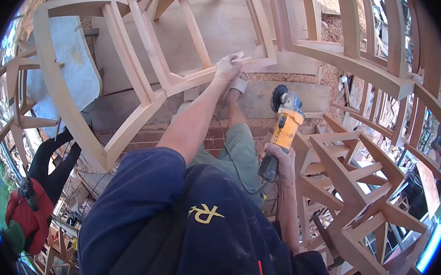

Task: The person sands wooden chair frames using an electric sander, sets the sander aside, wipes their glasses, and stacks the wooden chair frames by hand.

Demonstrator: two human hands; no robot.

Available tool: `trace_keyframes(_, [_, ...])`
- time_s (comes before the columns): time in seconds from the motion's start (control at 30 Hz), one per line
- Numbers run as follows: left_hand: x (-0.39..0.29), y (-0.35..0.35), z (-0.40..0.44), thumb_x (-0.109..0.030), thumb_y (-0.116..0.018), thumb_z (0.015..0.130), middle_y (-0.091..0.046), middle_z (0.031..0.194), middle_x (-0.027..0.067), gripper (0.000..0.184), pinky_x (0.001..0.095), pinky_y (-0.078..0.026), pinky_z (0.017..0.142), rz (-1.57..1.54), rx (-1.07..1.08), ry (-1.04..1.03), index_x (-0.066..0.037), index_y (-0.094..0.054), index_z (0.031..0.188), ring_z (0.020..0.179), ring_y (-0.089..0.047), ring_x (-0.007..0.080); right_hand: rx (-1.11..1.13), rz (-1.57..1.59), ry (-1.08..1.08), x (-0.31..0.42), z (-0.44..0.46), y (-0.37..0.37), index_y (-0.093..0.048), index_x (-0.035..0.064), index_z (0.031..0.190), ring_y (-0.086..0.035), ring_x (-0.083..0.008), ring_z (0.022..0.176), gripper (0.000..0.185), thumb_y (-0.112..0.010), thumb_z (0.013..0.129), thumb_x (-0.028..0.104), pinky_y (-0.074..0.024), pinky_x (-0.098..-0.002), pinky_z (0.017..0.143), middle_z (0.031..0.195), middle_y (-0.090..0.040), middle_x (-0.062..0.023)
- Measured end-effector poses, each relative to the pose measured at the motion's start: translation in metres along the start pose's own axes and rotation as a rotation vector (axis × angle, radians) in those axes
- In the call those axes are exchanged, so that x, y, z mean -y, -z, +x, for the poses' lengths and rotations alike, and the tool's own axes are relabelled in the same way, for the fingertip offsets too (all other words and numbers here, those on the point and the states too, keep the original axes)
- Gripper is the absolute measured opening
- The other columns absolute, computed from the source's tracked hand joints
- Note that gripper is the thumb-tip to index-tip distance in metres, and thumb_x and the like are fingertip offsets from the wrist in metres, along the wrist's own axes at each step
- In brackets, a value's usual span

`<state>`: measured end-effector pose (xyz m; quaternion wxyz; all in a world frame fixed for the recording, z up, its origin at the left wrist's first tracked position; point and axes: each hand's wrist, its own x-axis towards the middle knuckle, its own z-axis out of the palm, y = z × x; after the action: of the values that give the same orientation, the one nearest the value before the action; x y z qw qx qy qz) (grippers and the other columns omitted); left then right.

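My right hand [283, 165] is wrapped round the dark handle of a yellow angle grinder [286, 127]. The grinder points away from me, its round dark disc [278, 97] at the far end, apart from the wood. Reaching forward, my left hand [228, 67] closes on the near rail of a pale wooden chair frame [196, 80], close to its right end. The frame rests tilted ahead of me, with open spaces between its bars. My left fingertips are partly hidden by the hand itself.
Slatted wooden frames [359, 60] stand at the upper right, and stacked wooden frames [350, 187] crowd my right side. A plywood sheet [207, 29] lies under the chair frame, with sawdust around. At the lower left is another person in a red top [31, 211].
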<state>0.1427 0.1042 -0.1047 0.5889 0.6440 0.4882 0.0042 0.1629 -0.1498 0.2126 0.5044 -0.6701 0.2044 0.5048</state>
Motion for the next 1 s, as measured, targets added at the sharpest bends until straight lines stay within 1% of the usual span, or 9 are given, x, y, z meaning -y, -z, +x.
trace_keyframes(0.1, [-0.004,0.029,-0.073,-0.037,-0.074,0.087,-0.076,0.106,0.0196,0.045,0.0375,-0.059,0.086,-0.180,0.040,0.070,0.000,-0.075,0.113,0.096,-0.075,0.0257,0.011,0.091,-0.027,-0.002,0.010,-0.019,-0.061,-0.0006,0.106,-0.070,-0.0184,0.069,0.030,-0.072,0.091,0.023,-0.0618,-0.0328,0.061,0.087,-0.069,-0.0114])
trace_keyframes(0.17, [-0.021,0.051,-0.121,-0.045,-0.075,0.090,-0.076,0.105,0.0134,0.047,0.0349,-0.059,0.084,-0.192,0.412,0.242,-0.002,-0.076,0.107,0.095,-0.074,0.0207,0.084,0.186,-0.035,-0.010,0.025,-0.025,-0.060,-0.0003,0.109,-0.071,-0.0197,0.071,0.035,-0.072,0.093,0.029,-0.0642,-0.0348,0.063,0.091,-0.068,-0.0122])
trace_keyframes(0.23, [-0.041,0.073,-0.169,-0.052,-0.072,0.096,-0.074,0.104,0.0082,0.055,0.0315,-0.058,0.087,-0.475,0.768,0.573,-0.002,-0.074,0.117,0.090,-0.069,0.0173,0.169,0.360,-0.077,-0.014,0.026,-0.035,-0.060,0.0000,0.111,-0.071,-0.0213,0.070,0.036,-0.070,0.094,0.030,-0.0638,-0.0357,0.063,0.090,-0.069,-0.0121])
trace_keyframes(0.3, [-0.065,0.092,-0.220,-0.065,-0.065,0.095,-0.072,0.095,0.0054,0.063,0.0359,-0.058,0.094,-0.666,0.966,0.621,-0.005,-0.074,0.111,0.089,-0.069,0.0185,0.239,0.450,-0.118,-0.021,0.026,-0.040,-0.060,0.0006,0.113,-0.072,-0.0226,0.071,0.037,-0.068,0.095,0.032,-0.0638,-0.0364,0.064,0.090,-0.069,-0.0119])
trace_keyframes(0.4, [-0.075,0.086,-0.260,-0.069,-0.059,0.096,-0.067,0.083,0.0013,0.061,0.0404,-0.056,0.093,-0.983,0.931,0.798,-0.010,-0.073,0.099,0.079,-0.067,0.0176,0.310,0.422,-0.165,-0.022,0.017,-0.038,-0.059,0.0004,0.115,-0.072,-0.0229,0.072,0.042,-0.066,0.096,0.037,-0.0642,-0.0369,0.065,0.092,-0.069,-0.0119])
trace_keyframes(0.6, [-0.065,0.042,-0.290,-0.075,-0.063,0.091,-0.051,0.064,-0.0083,0.054,0.0388,-0.052,0.078,-1.205,0.844,0.693,-0.021,-0.063,0.092,0.057,-0.050,0.0112,0.537,0.213,-0.311,-0.020,0.033,-0.033,-0.059,-0.0006,0.113,-0.071,-0.0210,0.072,0.047,-0.065,0.096,0.043,-0.0643,-0.0362,0.064,0.092,-0.069,-0.0116])
trace_keyframes(0.7, [-0.053,0.019,-0.292,-0.073,-0.068,0.088,-0.048,0.066,-0.0078,0.054,0.0375,-0.051,0.077,-1.213,0.486,0.520,-0.020,-0.063,0.092,0.059,-0.047,0.0099,0.623,0.000,-0.329,-0.017,0.057,-0.026,-0.060,0.0012,0.119,-0.073,-0.0194,0.073,0.048,-0.065,0.097,0.043,-0.0647,-0.0339,0.064,0.091,-0.070,-0.0103])
trace_keyframes(0.83, [-0.064,0.023,-0.320,-0.078,-0.074,0.079,-0.044,0.076,-0.0053,0.061,0.0341,-0.049,0.072,-1.348,0.342,0.559,-0.020,-0.061,0.093,0.066,-0.046,0.0109,0.774,-0.247,-0.452,-0.001,0.057,-0.032,-0.061,0.0023,0.120,-0.072,-0.0183,0.072,0.047,-0.065,0.097,0.043,-0.0632,-0.0294,0.066,0.091,-0.070,-0.0081])
trace_keyframes(1.0, [-0.050,0.010,-0.353,-0.077,-0.072,0.081,-0.052,0.091,-0.0021,0.064,0.0389,-0.050,0.076,-1.564,0.095,0.384,-0.018,-0.063,0.102,0.074,-0.051,0.0129,0.981,-0.571,-0.590,0.004,0.057,-0.060,-0.060,0.0034,0.119,-0.073,-0.0219,0.079,0.045,-0.065,0.096,0.041,-0.0636,-0.0347,0.073,0.093,-0.069,-0.0088])
